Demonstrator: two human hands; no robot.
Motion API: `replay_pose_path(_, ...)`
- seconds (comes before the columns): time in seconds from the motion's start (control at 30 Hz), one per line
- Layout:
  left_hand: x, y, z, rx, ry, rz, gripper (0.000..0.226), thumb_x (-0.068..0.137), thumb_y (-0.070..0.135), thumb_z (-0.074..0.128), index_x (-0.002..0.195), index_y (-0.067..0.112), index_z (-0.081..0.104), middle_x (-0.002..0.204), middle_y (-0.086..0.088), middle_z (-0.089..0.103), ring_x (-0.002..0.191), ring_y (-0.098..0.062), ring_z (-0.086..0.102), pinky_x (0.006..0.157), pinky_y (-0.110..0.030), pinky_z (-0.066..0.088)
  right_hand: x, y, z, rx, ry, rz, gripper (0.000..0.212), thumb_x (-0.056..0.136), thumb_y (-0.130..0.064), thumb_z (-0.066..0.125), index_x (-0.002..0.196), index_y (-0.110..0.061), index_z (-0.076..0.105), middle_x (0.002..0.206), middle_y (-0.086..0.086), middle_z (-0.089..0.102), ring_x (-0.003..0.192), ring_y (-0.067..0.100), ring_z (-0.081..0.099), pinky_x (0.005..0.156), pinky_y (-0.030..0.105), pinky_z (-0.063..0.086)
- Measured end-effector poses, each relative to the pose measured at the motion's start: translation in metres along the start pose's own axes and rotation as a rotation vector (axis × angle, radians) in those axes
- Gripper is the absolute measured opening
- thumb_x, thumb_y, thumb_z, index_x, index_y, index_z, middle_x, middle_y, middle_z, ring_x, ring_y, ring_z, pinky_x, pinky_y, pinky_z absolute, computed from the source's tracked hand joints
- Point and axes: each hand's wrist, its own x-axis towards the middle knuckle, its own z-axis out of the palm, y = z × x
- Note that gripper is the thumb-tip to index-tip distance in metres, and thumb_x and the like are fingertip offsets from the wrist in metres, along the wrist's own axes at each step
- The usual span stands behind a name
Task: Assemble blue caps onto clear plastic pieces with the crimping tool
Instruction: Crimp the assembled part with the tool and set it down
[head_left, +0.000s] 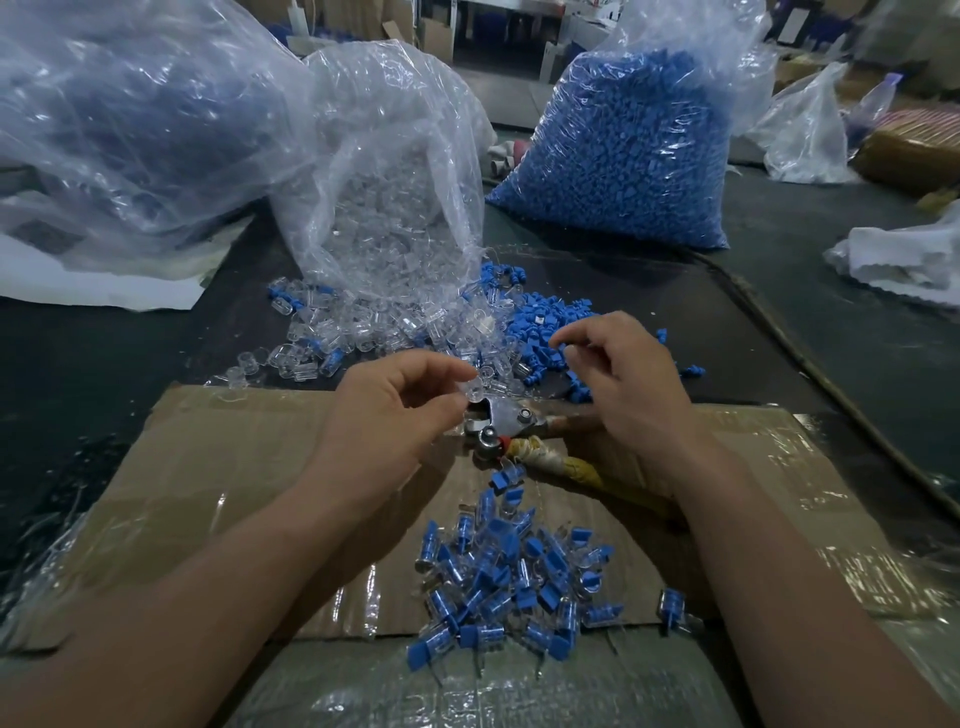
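Hands are held apart above the cardboard sheet (208, 467). The left hand (395, 410) pinches a clear plastic piece (477, 387) between thumb and fingertips, just over the head of the crimping tool (501, 422). The right hand (628, 384) hovers with fingers loosely curled and nothing seen in them. Loose blue caps (537, 332) lie on the tabletop (104, 353) just beyond the right fingertips, nearer that hand than the left. The tool's long axis runs from its head by the left hand toward the right wrist. A cap is judged to be wanted next.
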Motion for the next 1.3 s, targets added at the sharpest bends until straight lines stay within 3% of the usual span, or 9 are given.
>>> replay_pose_path(0.13,-0.001,0.001,0.001,-0.015,0.011,-0.002,0.026,0.079,-0.002,0.064,0.081,0.024,0.065,0.075,0.001,0.065,0.059,0.003,0.057,0.054,-0.008,0.045,-0.012,-0.021,-0.002,0.203,-0.088,-0.01,0.024,0.092,-0.009,0.049,0.091,-0.033,0.055,0.079,-0.015,0.057,0.074,0.0,0.057,0.067,0.009,0.045)
replay_pose_path(0.23,0.0,0.0,0.0,-0.008,0.03,0.019,0.026,0.079,-0.002,0.064,0.08,0.024,0.065,0.073,0.002,0.065,0.061,0.001,0.058,0.057,-0.008,0.047,-0.018,-0.033,0.0,0.273,-0.08,-0.056,0.024,0.09,-0.013,0.053,0.088,-0.036,0.054,0.069,-0.014,0.058,0.065,-0.006,0.056,0.059,0.007,0.044)
replay_pose_path(0.4,0.001,-0.002,0.001,0.007,0.072,0.039,0.028,0.078,-0.001,0.066,0.078,0.027,0.065,0.072,0.003,0.067,0.062,-0.002,0.059,0.059,-0.011,0.049,-0.026,-0.042,0.005,0.277,-0.093,-0.113,0.024,0.085,-0.008,0.06,0.104,-0.022,0.065,0.083,-0.023,0.058,0.079,-0.004,0.06,0.075,0.011,0.049)
replay_pose_path(0.53,0.001,-0.003,0.001,0.026,0.078,0.051,0.027,0.078,0.001,0.067,0.079,0.027,0.065,0.072,0.003,0.068,0.063,-0.003,0.06,0.06,-0.012,0.05,-0.03,-0.047,0.006,0.316,-0.088,-0.126,0.03,0.081,-0.008,0.067,0.083,-0.037,0.058,0.074,-0.01,0.064,0.068,0.004,0.063,0.066,0.019,0.053)
replay_pose_path(0.7,-0.004,0.002,0.003,0.033,0.01,0.069,0.028,0.078,0.0,0.067,0.079,0.028,0.065,0.071,0.002,0.068,0.061,0.001,0.06,0.057,-0.009,0.048,-0.03,-0.047,0.013,0.291,-0.098,-0.116,0.016,0.079,-0.009,0.069,0.081,-0.024,0.062,0.074,-0.01,0.065,0.067,0.003,0.063,0.062,0.016,0.052)
replay_pose_path(0.8,-0.007,0.006,0.004,0.026,-0.037,0.083,0.027,0.078,0.001,0.066,0.079,0.028,0.065,0.073,0.013,0.068,0.058,0.005,0.06,0.05,-0.005,0.043,-0.03,-0.045,0.014,0.272,-0.085,-0.108,0.01,0.079,-0.011,0.07,0.084,-0.017,0.064,0.073,-0.012,0.064,0.067,0.003,0.062,0.061,0.017,0.053)
replay_pose_path(1.0,-0.004,0.005,0.001,-0.048,-0.02,0.06,0.026,0.076,-0.001,0.066,0.077,0.025,0.065,0.076,0.002,0.069,0.063,-0.002,0.062,0.06,-0.011,0.05,-0.027,-0.044,0.011,0.329,-0.107,-0.1,0.029,0.071,-0.026,0.073,0.087,-0.04,0.053,0.076,-0.015,0.061,0.076,-0.004,0.06,0.07,0.01,0.049)
replay_pose_path(1.1,-0.005,0.005,0.001,-0.104,-0.059,0.063,0.024,0.076,-0.003,0.065,0.076,0.021,0.066,0.072,0.002,0.069,0.062,-0.003,0.063,0.059,-0.012,0.049,-0.027,-0.045,0.01,0.404,-0.131,-0.061,0.031,0.062,-0.041,0.067,0.089,-0.041,0.054,0.083,-0.014,0.062,0.08,-0.004,0.06,0.072,0.011,0.049)
replay_pose_path(1.3,-0.004,0.004,-0.001,-0.222,-0.102,0.016,0.012,0.071,0.002,0.066,0.072,0.014,0.066,0.064,0.001,0.067,0.057,-0.007,0.06,0.055,-0.014,0.049,-0.028,-0.046,0.01,0.54,-0.2,-0.09,0.02,0.061,-0.035,0.066,0.081,-0.033,0.062,0.075,-0.022,0.066,0.074,-0.003,0.064,0.066,0.008,0.048)
